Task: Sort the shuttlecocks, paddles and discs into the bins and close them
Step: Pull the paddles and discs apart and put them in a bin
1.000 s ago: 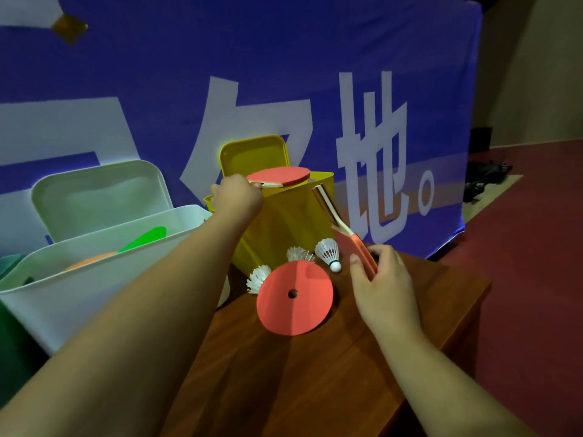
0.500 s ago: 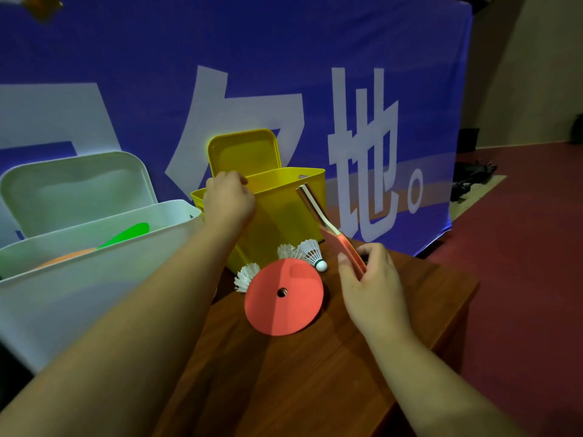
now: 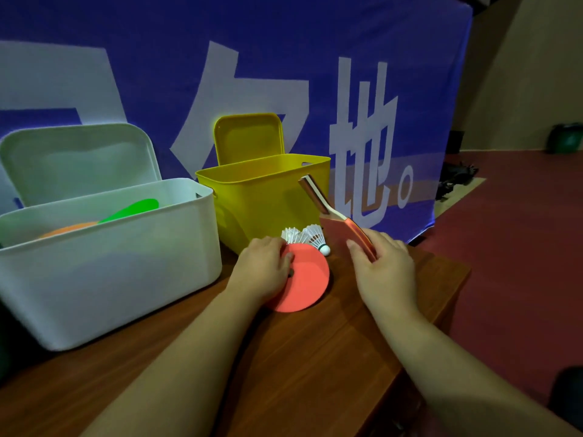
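A red disc (image 3: 307,283) with a centre hole lies on the wooden table (image 3: 315,357). My left hand (image 3: 263,269) rests on its left part, fingers curled over the edge. My right hand (image 3: 383,263) grips the red blade of a paddle (image 3: 334,212), which stands tilted with its handle pointing up and left. Two white shuttlecocks (image 3: 310,236) lie behind the disc, against the open yellow bin (image 3: 265,200). The open white bin (image 3: 107,247) on the left holds a green and an orange disc.
Both bin lids stand upright behind their bins. A blue banner with white characters (image 3: 284,89) hangs behind the table. The table's right edge drops to a red floor (image 3: 520,247). A dark object lies on the floor at the far right.
My left hand left the yellow bin's rim and came down onto the red disc. The paddle it held over the bin is out of sight. My right hand still holds its paddle.
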Action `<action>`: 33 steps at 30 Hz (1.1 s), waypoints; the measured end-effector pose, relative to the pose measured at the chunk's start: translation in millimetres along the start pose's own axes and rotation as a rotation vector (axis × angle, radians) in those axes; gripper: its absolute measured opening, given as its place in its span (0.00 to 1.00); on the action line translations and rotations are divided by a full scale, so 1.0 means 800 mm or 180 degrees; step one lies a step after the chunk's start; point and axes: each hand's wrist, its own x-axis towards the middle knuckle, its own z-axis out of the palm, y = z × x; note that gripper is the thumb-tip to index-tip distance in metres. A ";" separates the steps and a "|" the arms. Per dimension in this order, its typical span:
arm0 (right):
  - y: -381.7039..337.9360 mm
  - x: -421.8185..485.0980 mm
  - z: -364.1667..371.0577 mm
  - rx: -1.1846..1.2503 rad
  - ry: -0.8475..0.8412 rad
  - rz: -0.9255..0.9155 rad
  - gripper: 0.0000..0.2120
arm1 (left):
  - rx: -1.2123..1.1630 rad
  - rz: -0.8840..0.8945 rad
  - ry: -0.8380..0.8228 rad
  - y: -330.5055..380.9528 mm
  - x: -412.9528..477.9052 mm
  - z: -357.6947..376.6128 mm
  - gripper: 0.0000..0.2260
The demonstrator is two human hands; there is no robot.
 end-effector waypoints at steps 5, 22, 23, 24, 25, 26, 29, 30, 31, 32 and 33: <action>-0.016 0.015 0.006 0.0273 -0.0070 -0.0067 0.12 | -0.0203 -0.0037 0.0075 -0.010 0.005 0.000 0.22; -0.116 0.235 0.168 -0.0321 -0.0715 -0.0272 0.18 | -0.2233 -0.0319 0.1328 -0.033 0.007 0.001 0.05; -0.117 0.238 0.173 -0.0291 -0.0990 -0.0089 0.21 | -0.2255 -0.0333 0.1364 -0.034 0.008 0.001 0.04; -0.118 0.239 0.175 -0.0125 -0.1129 0.0160 0.22 | -0.2256 -0.0346 0.1391 -0.034 0.008 0.002 0.04; -0.118 0.238 0.175 0.0117 -0.1110 0.0370 0.23 | -0.2251 -0.0360 0.1415 -0.035 0.009 0.002 0.04; -0.116 0.235 0.173 0.0406 -0.0960 0.0486 0.23 | -0.2248 -0.0379 0.1435 -0.035 0.009 0.003 0.04; -0.104 0.212 0.161 0.0909 -0.0442 0.0578 0.20 | -0.2230 -0.0457 0.1465 -0.037 0.010 0.004 0.04; -0.097 0.200 0.157 0.0905 -0.0315 0.0581 0.19 | -0.2229 -0.0492 0.1478 -0.037 0.010 0.003 0.04; -0.089 0.187 0.152 0.0887 -0.0245 0.0615 0.17 | -0.2232 -0.0532 0.1496 -0.037 0.010 0.002 0.04; -0.080 0.174 0.149 0.0865 -0.0252 0.0705 0.15 | -0.2235 -0.0582 0.1515 -0.037 0.010 0.000 0.04; -0.070 0.161 0.147 0.0825 -0.0283 0.0818 0.14 | -0.2240 -0.0643 0.1539 -0.036 0.009 -0.002 0.04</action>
